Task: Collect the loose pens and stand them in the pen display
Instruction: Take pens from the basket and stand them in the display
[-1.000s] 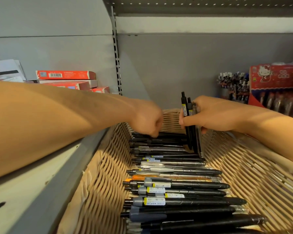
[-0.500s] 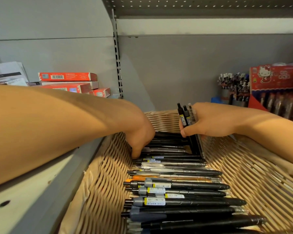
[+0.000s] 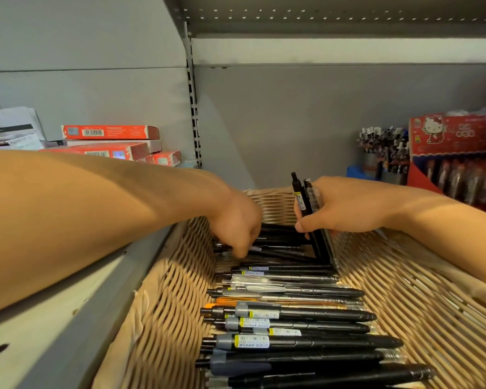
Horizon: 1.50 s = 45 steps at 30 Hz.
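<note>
Wicker basket (image 3: pixel 163 318) sits on a grey shelf (image 3: pixel 54 327), long side running away from the viewer. Loose pens (image 3: pixel 292 315) lie flat in a row along its bottom, mostly black barrels, a few with grey clips and barcode stickers, one orange, a couple clear.

Right hand (image 3: pixel 345 209): grip curled round a bundle of pens (image 3: pixel 303 200), thumb across the front. Bundle stands roughly upright, clicker ends up, lower ends down in the basket near the far right of the row. Looks like three or four pens; exact count unclear.

Left hand (image 3: pixel 236 223): reaching down into the far end of the basket, fingers curled, tips down among the lying pens. It seems to pinch one by its end, but the knuckles hide the contact, so not certain which pen.

The two hands are near each other, not touching.

Behind the left arm: stacked red boxes (image 3: pixel 110 133) against the back panel. Far right: metal cups crammed with upright pens (image 3: pixel 382 141), next to a red cartoon-cat display box (image 3: pixel 449 136) with more pens in front. Perforated shelf underside (image 3: pixel 334 15) overhead.
</note>
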Each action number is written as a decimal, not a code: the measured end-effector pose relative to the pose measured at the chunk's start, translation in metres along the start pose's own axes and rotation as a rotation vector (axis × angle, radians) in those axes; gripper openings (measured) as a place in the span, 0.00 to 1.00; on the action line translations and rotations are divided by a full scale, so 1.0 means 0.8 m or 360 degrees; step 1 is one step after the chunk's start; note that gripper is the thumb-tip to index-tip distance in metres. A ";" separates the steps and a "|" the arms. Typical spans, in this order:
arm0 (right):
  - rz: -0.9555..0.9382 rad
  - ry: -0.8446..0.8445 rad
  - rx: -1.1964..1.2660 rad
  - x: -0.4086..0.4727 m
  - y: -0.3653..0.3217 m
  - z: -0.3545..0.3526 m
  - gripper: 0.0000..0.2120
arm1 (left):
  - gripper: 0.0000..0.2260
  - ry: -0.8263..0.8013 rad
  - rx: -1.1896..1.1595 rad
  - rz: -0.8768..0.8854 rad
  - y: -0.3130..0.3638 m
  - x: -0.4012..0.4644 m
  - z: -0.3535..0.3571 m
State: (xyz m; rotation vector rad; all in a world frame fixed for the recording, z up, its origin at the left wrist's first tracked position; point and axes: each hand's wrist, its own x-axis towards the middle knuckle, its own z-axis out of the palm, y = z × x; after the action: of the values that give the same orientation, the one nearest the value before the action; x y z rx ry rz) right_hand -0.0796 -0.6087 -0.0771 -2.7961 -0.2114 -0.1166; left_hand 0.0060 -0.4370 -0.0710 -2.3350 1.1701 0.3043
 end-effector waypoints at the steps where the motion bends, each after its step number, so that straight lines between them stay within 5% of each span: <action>1: -0.0003 0.0009 -0.0002 0.001 -0.001 0.000 0.09 | 0.05 0.0122 -0.0123 -0.0010 -0.003 -0.003 -0.005; 6: 0.0034 0.0024 0.0058 -0.001 -0.003 -0.002 0.16 | 0.07 0.0760 -0.0911 0.0110 -0.009 -0.006 -0.024; 12: 0.0087 0.0112 0.0303 0.001 0.000 -0.002 0.07 | 0.05 0.0855 -0.1348 0.0271 -0.005 -0.001 -0.020; 21: 0.0126 0.0188 0.0156 -0.006 -0.009 -0.004 0.14 | 0.14 0.0077 -0.0316 0.0204 0.012 -0.004 -0.001; 23: 0.0066 0.0124 0.0135 -0.006 -0.010 -0.003 0.10 | 0.16 -0.0028 -0.0161 0.0196 0.020 -0.001 0.001; 29: 0.0018 0.0043 0.0076 -0.005 -0.007 -0.003 0.06 | 0.09 0.0007 -0.0116 0.0071 0.012 -0.002 0.000; 34: -0.0035 0.0017 0.0110 -0.005 -0.005 -0.004 0.05 | 0.16 -0.0077 -0.0093 0.0073 0.016 -0.002 0.000; 41: -0.0031 -0.0015 0.0215 -0.006 -0.003 -0.004 0.05 | 0.12 -0.0245 -0.0052 0.0026 0.017 -0.008 0.001; 45: -0.0017 0.0030 0.0199 -0.005 -0.003 -0.004 0.06 | 0.08 0.0088 -0.0444 0.0079 0.013 -0.009 -0.007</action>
State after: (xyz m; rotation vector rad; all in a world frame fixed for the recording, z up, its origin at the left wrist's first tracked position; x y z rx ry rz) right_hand -0.0838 -0.6082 -0.0739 -2.6689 -0.2209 -0.1276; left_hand -0.0064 -0.4400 -0.0670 -2.5700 1.2849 0.4485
